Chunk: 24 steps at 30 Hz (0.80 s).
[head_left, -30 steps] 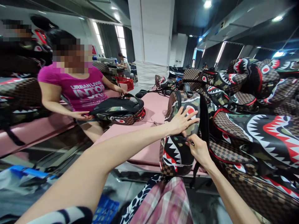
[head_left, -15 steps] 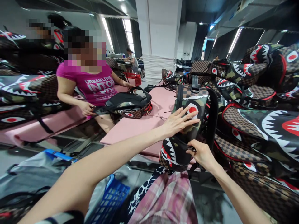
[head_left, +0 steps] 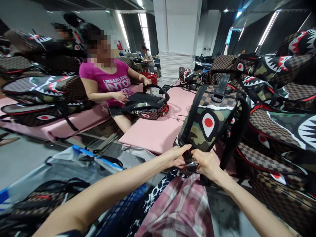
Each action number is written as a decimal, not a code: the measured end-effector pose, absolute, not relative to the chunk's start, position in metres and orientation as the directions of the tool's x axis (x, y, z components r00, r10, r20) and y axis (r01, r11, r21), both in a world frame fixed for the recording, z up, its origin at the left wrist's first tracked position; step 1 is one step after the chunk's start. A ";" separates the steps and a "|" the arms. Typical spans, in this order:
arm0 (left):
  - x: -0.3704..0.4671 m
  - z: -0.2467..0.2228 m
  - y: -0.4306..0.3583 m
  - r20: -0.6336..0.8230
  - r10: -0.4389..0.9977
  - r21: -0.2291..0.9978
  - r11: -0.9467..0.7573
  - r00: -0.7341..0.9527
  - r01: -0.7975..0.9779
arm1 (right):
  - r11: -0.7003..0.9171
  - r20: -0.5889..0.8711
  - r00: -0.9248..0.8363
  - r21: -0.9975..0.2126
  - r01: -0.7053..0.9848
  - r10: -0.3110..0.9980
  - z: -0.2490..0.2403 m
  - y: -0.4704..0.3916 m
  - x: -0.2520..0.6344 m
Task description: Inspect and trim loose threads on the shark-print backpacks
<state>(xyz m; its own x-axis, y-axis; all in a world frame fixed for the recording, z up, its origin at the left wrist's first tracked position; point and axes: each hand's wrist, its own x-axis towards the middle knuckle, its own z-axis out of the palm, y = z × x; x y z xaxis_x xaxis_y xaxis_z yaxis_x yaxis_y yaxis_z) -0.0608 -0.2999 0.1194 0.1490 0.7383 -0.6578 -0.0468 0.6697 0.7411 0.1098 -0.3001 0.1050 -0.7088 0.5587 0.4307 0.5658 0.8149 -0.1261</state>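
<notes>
A backpack (head_left: pixel 195 131) with brown checks, green camouflage and a red-and-white eye stands tilted on the pink table edge in front of me. My left hand (head_left: pixel 178 157) is closed on its lower front edge, thumb on top. Close beside it, my right hand (head_left: pixel 207 164) is closed around a small shiny metal tool (head_left: pixel 193 164), held against the bag's lower edge. The fingers hide most of this tool, so its kind is unclear. A black strap (head_left: pixel 235 131) hangs at the bag's right side.
Backpacks are piled at the right (head_left: pixel 278 148) and left (head_left: pixel 44 89). Across the pink table (head_left: pixel 145 131), a person in a magenta shirt (head_left: pixel 108 79) handles another backpack (head_left: pixel 148 103). A grey sack (head_left: pixel 61 164) and a blue basket (head_left: pixel 123 207) stand low at left.
My left hand has left the eye panel and come down to the lower edge beside my right hand. The backpack has tilted, its lower front now tucked down. The other person's hands have shifted.
</notes>
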 end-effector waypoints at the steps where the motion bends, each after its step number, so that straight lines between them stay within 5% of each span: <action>1: -0.063 0.118 -0.298 -0.669 0.729 0.727 0.682 0.142 -0.078 | 0.820 0.393 -0.737 -0.085 0.566 0.550 0.104 -0.303 0.108; 7: -0.079 0.088 -0.321 -0.573 0.814 0.729 0.558 0.092 -0.398 | 0.704 0.217 -0.695 0.050 0.709 0.685 0.099 -0.328 0.109; 17: -0.071 0.071 -0.334 -0.501 0.860 0.766 0.492 0.096 -0.414 | 0.660 0.142 -0.645 -0.107 0.744 0.751 0.093 -0.330 0.125; 24: -0.047 0.084 -0.325 -0.440 0.887 0.792 0.456 0.136 -0.406 | 0.447 0.125 -0.465 -0.570 0.689 0.876 0.118 -0.318 0.140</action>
<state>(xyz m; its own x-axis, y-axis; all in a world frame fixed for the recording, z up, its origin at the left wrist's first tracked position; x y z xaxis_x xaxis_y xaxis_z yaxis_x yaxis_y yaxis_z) -0.0466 -0.3251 0.0838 0.1363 0.8874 -0.4405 -0.4061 0.4556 0.7922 0.1397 -0.3184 0.1182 -0.4654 0.8763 0.1247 0.6890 0.4472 -0.5704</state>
